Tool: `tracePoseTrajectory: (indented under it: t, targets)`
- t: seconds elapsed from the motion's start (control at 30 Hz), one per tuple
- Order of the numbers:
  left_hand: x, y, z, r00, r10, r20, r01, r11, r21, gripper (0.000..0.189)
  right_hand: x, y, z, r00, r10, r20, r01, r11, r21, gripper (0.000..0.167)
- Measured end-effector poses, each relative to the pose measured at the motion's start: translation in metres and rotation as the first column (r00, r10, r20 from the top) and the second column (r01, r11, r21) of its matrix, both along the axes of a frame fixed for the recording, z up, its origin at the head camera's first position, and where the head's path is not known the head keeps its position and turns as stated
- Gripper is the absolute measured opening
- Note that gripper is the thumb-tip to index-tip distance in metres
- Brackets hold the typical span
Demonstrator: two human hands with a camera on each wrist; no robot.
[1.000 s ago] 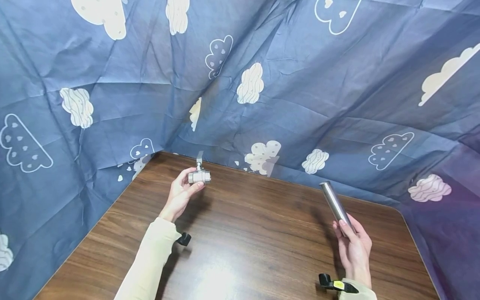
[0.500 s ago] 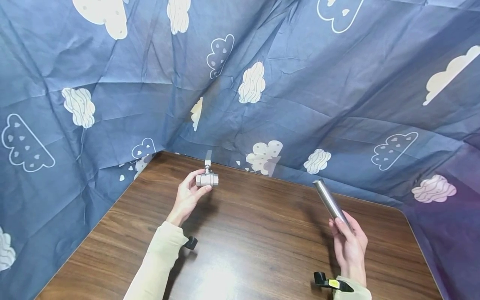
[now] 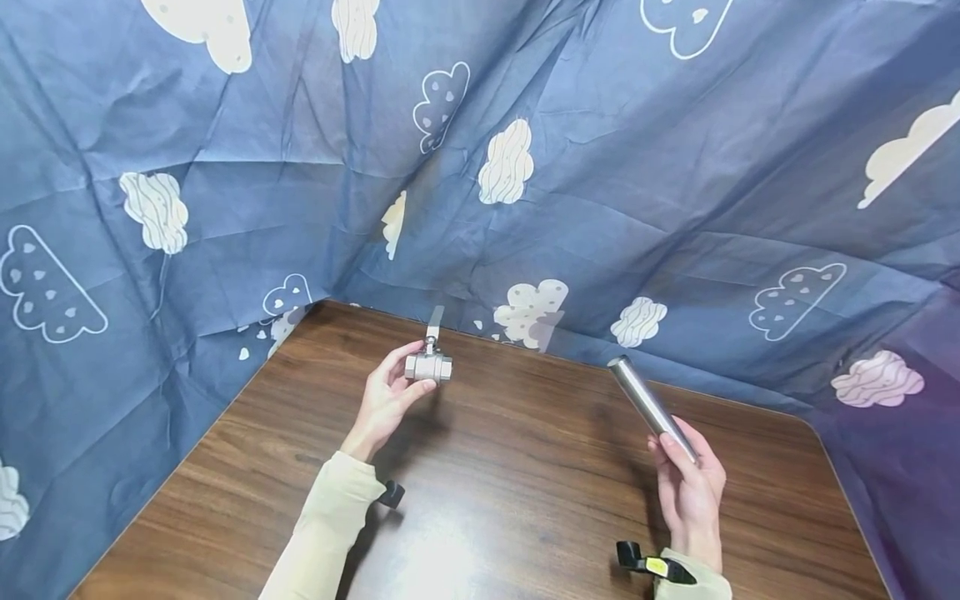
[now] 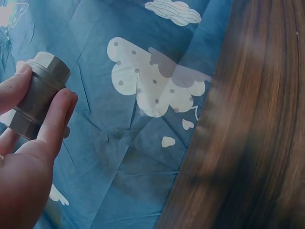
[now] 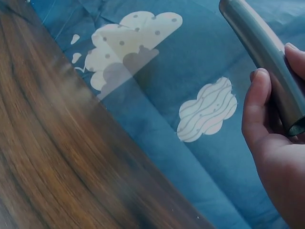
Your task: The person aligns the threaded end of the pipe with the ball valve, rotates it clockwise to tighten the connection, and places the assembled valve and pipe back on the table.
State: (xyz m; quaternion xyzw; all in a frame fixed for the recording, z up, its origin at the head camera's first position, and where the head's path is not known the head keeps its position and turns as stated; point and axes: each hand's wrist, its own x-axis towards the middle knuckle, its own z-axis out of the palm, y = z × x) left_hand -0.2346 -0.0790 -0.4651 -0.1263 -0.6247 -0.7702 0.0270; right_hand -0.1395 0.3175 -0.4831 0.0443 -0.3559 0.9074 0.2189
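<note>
My left hand (image 3: 386, 408) pinches a silver ball valve (image 3: 428, 367) by its body, over the back left of the table. The valve's flat lever handle (image 3: 435, 321) points up and away, and its hex ends face left and right. In the left wrist view the thumb and fingers grip the valve body (image 4: 40, 95) from both sides. My right hand (image 3: 693, 487) holds a straight metal pipe (image 3: 647, 400) near its lower end, over the right side of the table. The pipe tilts up to the left; its hollow lower end (image 5: 296, 127) shows in the right wrist view.
The brown wood-grain table (image 3: 517, 467) lies beneath both hands, with a bright glare at its front. A blue cloud-printed cloth (image 3: 585, 208) hangs behind it and along its sides. A black wrist mount (image 3: 648, 565) sits on the right wrist.
The left hand has moved right and slightly nearer with the valve. The right hand has shifted left with the pipe, which leans further left. The two things are closer together; both grips are kept.
</note>
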Motion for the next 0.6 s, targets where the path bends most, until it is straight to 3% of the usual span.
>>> tracePoseTrajectory:
  t: [0.3, 0.6]
  targets:
    - [0.006, 0.007, 0.003, 1.000, -0.020, -0.006, 0.020, 1.000, 0.015, 0.064, -0.001, -0.011, 0.006, 0.998, 0.043, -0.039, -0.041, 0.998, 0.052, 0.031]
    - [0.010, 0.014, 0.007, 1.000, -0.021, -0.021, 0.022, 0.999, 0.029, 0.065, -0.002, -0.017, 0.012, 1.000, 0.006, 0.012, -0.008, 0.991, 0.133, 0.031]
